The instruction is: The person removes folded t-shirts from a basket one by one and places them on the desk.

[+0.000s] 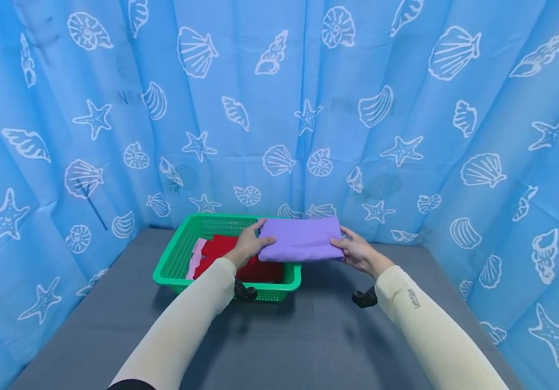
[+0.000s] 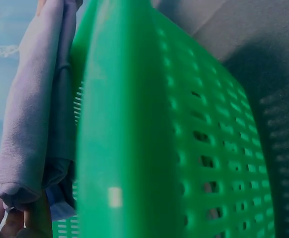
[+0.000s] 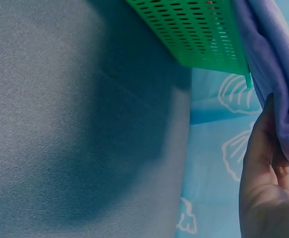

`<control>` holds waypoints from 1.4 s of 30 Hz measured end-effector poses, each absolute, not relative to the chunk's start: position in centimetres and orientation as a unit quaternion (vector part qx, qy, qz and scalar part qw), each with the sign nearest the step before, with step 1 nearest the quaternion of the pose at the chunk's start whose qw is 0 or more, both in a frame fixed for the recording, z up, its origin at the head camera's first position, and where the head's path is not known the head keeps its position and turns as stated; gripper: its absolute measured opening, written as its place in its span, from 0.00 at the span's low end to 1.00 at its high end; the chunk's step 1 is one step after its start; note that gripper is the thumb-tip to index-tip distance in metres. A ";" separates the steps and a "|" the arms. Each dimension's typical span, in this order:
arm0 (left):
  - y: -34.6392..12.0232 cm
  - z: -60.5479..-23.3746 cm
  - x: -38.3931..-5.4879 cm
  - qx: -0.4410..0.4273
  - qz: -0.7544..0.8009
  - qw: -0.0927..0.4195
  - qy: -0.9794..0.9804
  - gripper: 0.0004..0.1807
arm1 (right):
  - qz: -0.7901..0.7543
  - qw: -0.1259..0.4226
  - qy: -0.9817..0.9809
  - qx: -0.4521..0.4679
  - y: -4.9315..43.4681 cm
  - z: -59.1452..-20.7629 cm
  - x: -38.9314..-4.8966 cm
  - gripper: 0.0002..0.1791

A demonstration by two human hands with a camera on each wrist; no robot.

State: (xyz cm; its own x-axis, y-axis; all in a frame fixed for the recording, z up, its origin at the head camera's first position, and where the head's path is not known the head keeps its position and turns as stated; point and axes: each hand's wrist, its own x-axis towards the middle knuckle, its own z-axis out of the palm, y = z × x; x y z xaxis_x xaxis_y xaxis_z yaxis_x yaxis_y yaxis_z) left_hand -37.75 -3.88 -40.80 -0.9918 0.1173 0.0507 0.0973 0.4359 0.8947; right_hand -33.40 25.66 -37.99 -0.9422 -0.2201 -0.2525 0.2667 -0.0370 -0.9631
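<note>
A folded purple cloth [image 1: 301, 239] is held up level between both hands, its left part over the right end of a green plastic basket [image 1: 177, 282]. My left hand [image 1: 250, 241] grips the cloth's left edge, thumb on top and fingers beneath. At the opposite edge my right hand [image 1: 357, 252] pinches the cloth in the same manner. The right wrist view shows the folded layers of the purple cloth [image 3: 278, 74] hanging over the fingers. Inside the basket lie a red folded cloth [image 1: 221, 247] and a pink cloth [image 1: 196, 259], partly hidden by the left arm.
The basket stands toward the back left of a grey table [image 1: 309, 336]. A blue curtain [image 1: 279, 108] printed with white shells and starfish hangs behind and along both sides. In the left wrist view the basket's rim [image 2: 119, 124] is very near the hand.
</note>
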 end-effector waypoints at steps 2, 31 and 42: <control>-3.7 -40.9 -37.6 0.063 0.526 0.011 0.848 0.39 | -0.720 0.168 0.673 0.020 25.8 -38.2 -33.4 0.42; -1.6 -42.4 -37.7 0.061 0.603 0.066 0.793 0.43 | -0.736 0.167 0.655 0.043 27.9 -39.4 -32.8 0.42; -0.6 -41.7 -37.5 0.043 0.591 0.031 0.805 0.42 | -0.732 0.165 0.660 0.040 28.9 -39.2 -32.6 0.42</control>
State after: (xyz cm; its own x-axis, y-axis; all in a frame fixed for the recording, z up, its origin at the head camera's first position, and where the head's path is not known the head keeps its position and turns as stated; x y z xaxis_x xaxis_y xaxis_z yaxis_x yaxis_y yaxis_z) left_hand -37.50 -0.56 -41.70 -0.9944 0.1056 0.0014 0.0329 0.2966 0.9544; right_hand -32.56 28.94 -39.17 -0.9426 -0.1886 -0.2757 0.2936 -0.0744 -0.9530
